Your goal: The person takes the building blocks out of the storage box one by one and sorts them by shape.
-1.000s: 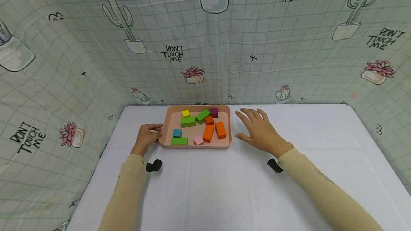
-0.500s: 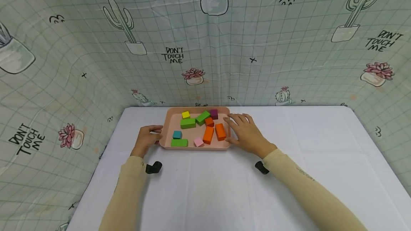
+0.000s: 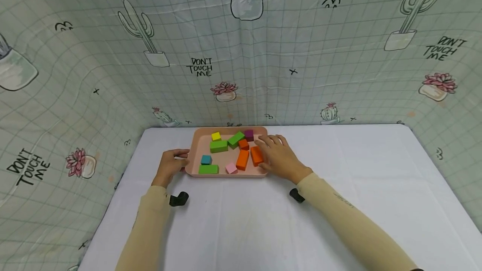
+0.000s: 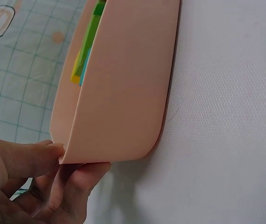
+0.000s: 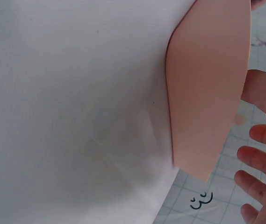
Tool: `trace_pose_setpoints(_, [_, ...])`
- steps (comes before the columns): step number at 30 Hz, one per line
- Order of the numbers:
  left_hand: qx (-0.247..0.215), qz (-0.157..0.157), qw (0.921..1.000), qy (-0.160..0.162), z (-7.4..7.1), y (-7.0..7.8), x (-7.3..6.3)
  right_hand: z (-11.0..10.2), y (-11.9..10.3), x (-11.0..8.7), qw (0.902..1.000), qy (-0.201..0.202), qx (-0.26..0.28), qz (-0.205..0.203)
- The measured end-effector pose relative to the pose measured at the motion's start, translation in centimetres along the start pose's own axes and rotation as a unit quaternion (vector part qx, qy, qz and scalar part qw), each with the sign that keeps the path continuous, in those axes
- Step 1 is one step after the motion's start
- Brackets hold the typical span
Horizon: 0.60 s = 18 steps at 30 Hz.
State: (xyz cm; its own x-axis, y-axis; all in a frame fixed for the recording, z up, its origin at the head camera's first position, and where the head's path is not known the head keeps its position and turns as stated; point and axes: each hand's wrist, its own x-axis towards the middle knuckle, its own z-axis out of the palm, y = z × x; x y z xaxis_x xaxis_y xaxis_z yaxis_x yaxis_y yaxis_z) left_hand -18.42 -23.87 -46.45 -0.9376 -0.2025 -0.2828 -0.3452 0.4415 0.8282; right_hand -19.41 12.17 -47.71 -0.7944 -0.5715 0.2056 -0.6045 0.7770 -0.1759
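Peach tray (image 3: 226, 175) of toy blocks (image 3: 219, 147) sits on the white tablecloth (image 3: 241, 229). Left hand (image 3: 171, 167)'s pinching it at 9 o'clock; right hand (image 3: 280, 158)'s at 3, fingers loosely spread, not gripping. Yellow cube (image 3: 216, 136)'s around 11 in there, purple cube (image 3: 249, 135) between 1 and 2.

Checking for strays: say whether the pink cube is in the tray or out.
In: the head view shows the pink cube within the tray, behind its near rim.

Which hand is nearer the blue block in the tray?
Left. The left hand holds the left end of the tray, near the blue block; the right hand is at the opposite end, by the rightmost orange block.
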Motion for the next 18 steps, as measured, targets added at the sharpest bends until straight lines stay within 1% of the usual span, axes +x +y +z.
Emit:
trace_pose_setpoints(10, [-0.010, 0.002, 0.9999, -0.004, -0.1, 0.0, 0.0, 0.5, -0.2, 0.7, 0.9999, -0.015, -0.003, -0.002])
trace_pose_setpoints(14, [-0.013, 0.010, 0.9998, -0.008, -0.1, -0.2, 0.0, 0.7, -0.3, 1.0, 0.9998, -0.022, -0.001, -0.001])
trace_pose_setpoints(18, [-0.011, 0.016, 0.9998, -0.006, 0.0, -0.2, 0.0, 1.0, -0.2, 1.2, 0.9993, -0.037, -0.004, 0.003])
